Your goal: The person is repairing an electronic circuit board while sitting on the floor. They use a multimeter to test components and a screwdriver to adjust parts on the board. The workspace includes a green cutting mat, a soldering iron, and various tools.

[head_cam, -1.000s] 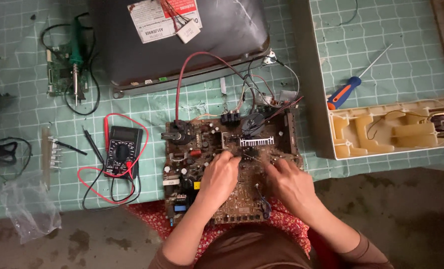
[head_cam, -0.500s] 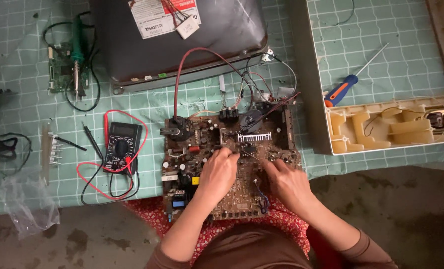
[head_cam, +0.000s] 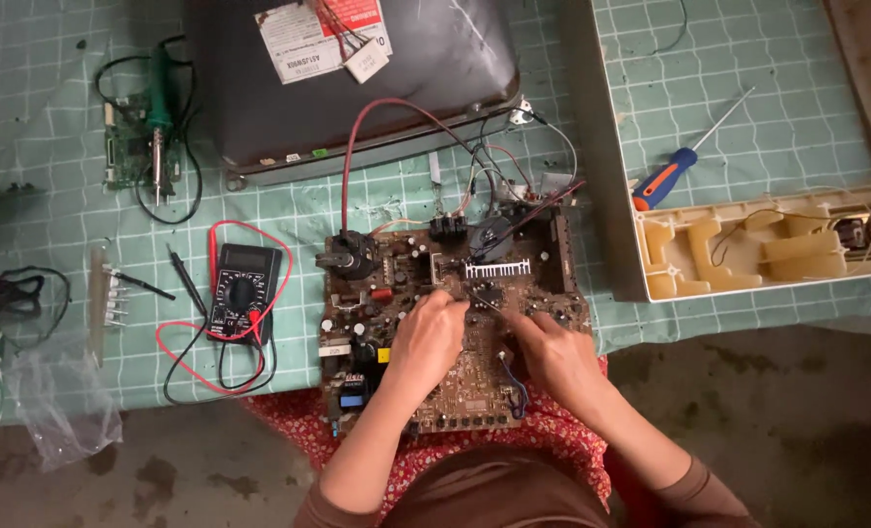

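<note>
Head view shows the left hand (head_cam: 425, 342) and right hand (head_cam: 553, 357) resting with bent fingers on a brown circuit board (head_cam: 455, 323); whether they pinch something, I cannot tell. It lies at the edge of a green checked table mat (head_cam: 787, 127), over a grey concrete floor (head_cam: 797, 430); a black multimeter (head_cam: 245, 293) is near

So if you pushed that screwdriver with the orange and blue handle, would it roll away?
Probably a little. The screwdriver has a rounded handle and a thin straight shaft, and it lies loose on the flat green mat. It looks stiff and fairly light, so a nudge would likely turn or roll it rather than bend it.
</note>
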